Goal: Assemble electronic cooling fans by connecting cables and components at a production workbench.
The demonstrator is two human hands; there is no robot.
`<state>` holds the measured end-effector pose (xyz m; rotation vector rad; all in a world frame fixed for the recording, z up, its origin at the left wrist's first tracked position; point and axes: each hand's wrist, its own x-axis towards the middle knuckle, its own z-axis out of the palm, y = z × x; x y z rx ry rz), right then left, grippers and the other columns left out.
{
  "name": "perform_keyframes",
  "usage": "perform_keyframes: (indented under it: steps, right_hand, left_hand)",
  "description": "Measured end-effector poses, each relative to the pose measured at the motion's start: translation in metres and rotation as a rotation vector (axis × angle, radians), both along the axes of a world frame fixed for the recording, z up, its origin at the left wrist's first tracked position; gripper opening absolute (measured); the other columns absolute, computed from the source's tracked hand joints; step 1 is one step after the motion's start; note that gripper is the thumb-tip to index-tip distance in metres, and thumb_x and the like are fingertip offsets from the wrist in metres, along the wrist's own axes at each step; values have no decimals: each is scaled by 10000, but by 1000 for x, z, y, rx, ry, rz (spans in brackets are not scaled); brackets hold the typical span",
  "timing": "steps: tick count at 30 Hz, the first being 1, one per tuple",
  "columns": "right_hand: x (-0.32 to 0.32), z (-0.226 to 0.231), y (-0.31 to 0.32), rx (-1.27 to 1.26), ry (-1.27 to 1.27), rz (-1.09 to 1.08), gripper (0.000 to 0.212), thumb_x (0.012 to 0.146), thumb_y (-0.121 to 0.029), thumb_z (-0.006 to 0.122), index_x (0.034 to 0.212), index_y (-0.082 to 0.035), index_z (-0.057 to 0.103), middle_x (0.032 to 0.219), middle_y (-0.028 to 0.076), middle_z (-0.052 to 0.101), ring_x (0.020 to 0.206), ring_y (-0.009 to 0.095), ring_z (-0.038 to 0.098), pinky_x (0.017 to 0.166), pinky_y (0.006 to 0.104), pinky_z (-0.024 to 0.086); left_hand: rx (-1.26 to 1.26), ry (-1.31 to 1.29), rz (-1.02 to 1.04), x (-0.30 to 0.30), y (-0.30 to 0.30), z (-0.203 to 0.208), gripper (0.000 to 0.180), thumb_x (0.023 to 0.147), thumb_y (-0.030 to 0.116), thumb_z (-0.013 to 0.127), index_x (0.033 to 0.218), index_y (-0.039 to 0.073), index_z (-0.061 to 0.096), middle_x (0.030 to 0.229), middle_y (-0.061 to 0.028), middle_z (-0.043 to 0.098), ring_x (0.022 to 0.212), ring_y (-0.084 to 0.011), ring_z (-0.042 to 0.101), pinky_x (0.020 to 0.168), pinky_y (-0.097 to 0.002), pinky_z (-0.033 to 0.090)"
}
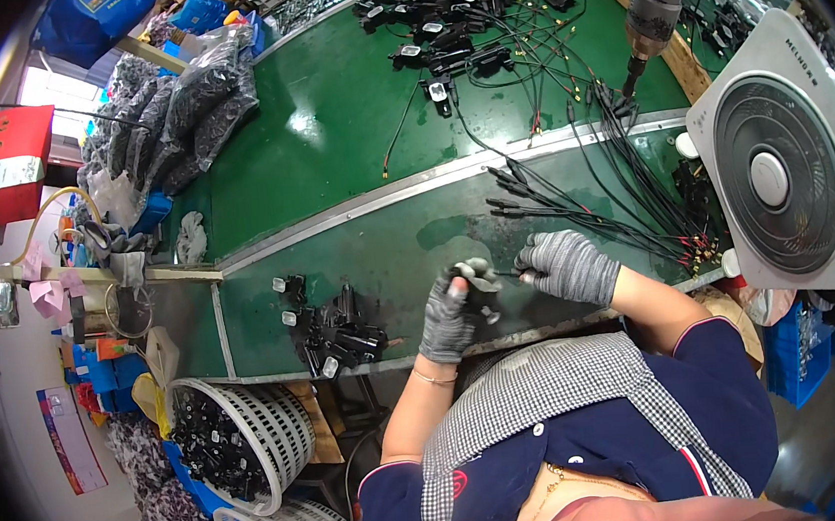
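Observation:
Both my hands wear grey knitted gloves with bare fingertips and are above the near strip of the green bench. My left hand (446,320) is closed on a small black part, mostly hidden by the fingers; a small silvery piece (490,315) shows beside it. My right hand (569,266) pinches a thin dark piece, like a cable end (509,274), that points toward the left hand. Left of my left hand lies a pile of black plastic parts (344,333), some with pale clear faces. Beyond my right hand a bundle of black cables (522,195) spreads across the bench.
A grey box fan (768,166) stands at the right. A power screwdriver (653,12) hangs over the far right. More cabled black parts (445,27) cover the bench's far end. Plastic bags (211,95) sit far left; a white basket (288,429) of black parts stands below left.

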<state>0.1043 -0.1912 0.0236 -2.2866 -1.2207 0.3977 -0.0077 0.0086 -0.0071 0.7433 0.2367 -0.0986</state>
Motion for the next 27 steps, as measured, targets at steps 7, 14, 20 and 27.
perform_keyframes:
  steps: [7,14,20,27]
  right_hand:
    - [-12,6,9,230,478,17,285,791,-257,674,943,-17,685,821,194,645,787,332,640,719,387,510]
    - [-15,3,5,359,675,-43,254,811,-186,675,963,17,676,852,171,676,803,255,664,739,336,512]
    - [-19,1,5,501,694,-74,245,811,-168,677,953,31,661,835,164,672,784,233,659,726,327,509]
    - [-16,-1,7,556,449,-23,219,793,-143,674,933,25,658,800,162,640,764,291,642,705,345,502]
  left_hand:
    - [-12,-392,124,5,-12,3,267,809,264,738,969,129,572,1311,-89,471,1220,-257,486,1038,-472,418]
    - [202,-517,82,4,-5,4,222,778,216,775,861,115,595,1407,-110,379,1281,-287,431,1064,-469,386]
    - [255,-590,17,4,-5,10,240,755,202,795,877,122,605,1449,-106,323,1312,-281,399,1067,-451,370]
    - [205,-192,-204,-3,10,24,185,876,105,656,1042,106,574,1343,-110,454,1180,-236,515,993,-377,436]
